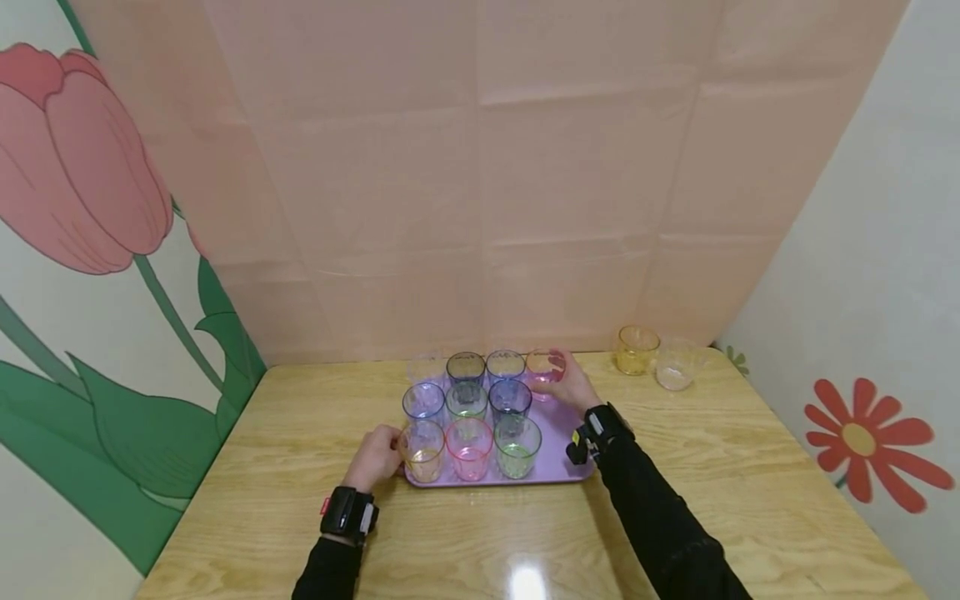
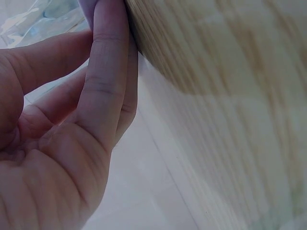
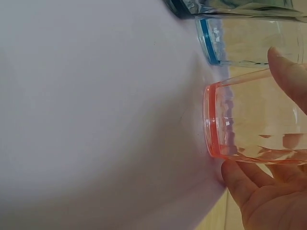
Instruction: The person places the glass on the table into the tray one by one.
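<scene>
A purple tray (image 1: 557, 446) lies on the table with rows of coloured tumblers on it. At its back right, my right hand (image 1: 567, 385) holds a pinkish-orange glass (image 3: 217, 122) between thumb and fingers. The glass's base is right at the tray surface (image 3: 96, 100) in the right wrist view. Around the tray's front left corner, my left hand (image 1: 375, 457) pinches the edge, close beside a yellow-rimmed glass (image 1: 422, 450). The front row also has a pink glass (image 1: 470, 450) and a green glass (image 1: 517, 448). Blue glass (image 1: 423, 402) and dark blue glass (image 1: 511, 398) stand behind.
Off the tray, at the table's back right, stand a yellow glass (image 1: 637, 350) and a clear glass (image 1: 675, 367). A peach sheet (image 1: 480, 183) rises along the back edge of the wooden table (image 1: 300, 442). Flower-printed walls flank both sides.
</scene>
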The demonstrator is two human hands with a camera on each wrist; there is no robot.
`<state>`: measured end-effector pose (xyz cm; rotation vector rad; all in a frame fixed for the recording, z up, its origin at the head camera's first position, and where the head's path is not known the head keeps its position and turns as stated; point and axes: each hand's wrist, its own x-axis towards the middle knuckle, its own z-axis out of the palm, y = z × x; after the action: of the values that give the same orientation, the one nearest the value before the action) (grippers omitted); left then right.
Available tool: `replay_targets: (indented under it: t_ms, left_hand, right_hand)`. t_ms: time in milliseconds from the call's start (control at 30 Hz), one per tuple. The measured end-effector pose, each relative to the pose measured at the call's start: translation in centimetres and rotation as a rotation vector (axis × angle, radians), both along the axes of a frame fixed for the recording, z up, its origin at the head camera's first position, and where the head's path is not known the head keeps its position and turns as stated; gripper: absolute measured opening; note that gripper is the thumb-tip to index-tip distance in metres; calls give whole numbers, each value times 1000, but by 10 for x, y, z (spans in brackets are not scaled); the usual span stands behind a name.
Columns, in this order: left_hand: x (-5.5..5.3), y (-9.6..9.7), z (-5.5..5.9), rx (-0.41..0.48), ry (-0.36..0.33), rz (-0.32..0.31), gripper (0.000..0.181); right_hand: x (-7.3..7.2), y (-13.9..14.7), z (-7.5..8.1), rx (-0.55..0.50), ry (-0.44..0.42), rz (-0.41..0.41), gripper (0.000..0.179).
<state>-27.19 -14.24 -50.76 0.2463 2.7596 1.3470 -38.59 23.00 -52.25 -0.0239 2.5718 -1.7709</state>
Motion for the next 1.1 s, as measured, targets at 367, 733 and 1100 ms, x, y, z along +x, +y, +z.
replay_targets:
  t_ms: [367, 733, 1100]
  left_hand:
    - [0, 0, 0, -6, 1, 8, 18]
    - [0, 0, -1, 4, -12, 8, 19]
    - [1, -1, -3, 0, 5, 7, 19]
  right_hand:
    - [-2, 1, 2, 41, -18, -2, 96]
    - [1, 13, 8, 101, -31, 52, 109]
    - [10, 45, 9, 88, 116, 32, 69]
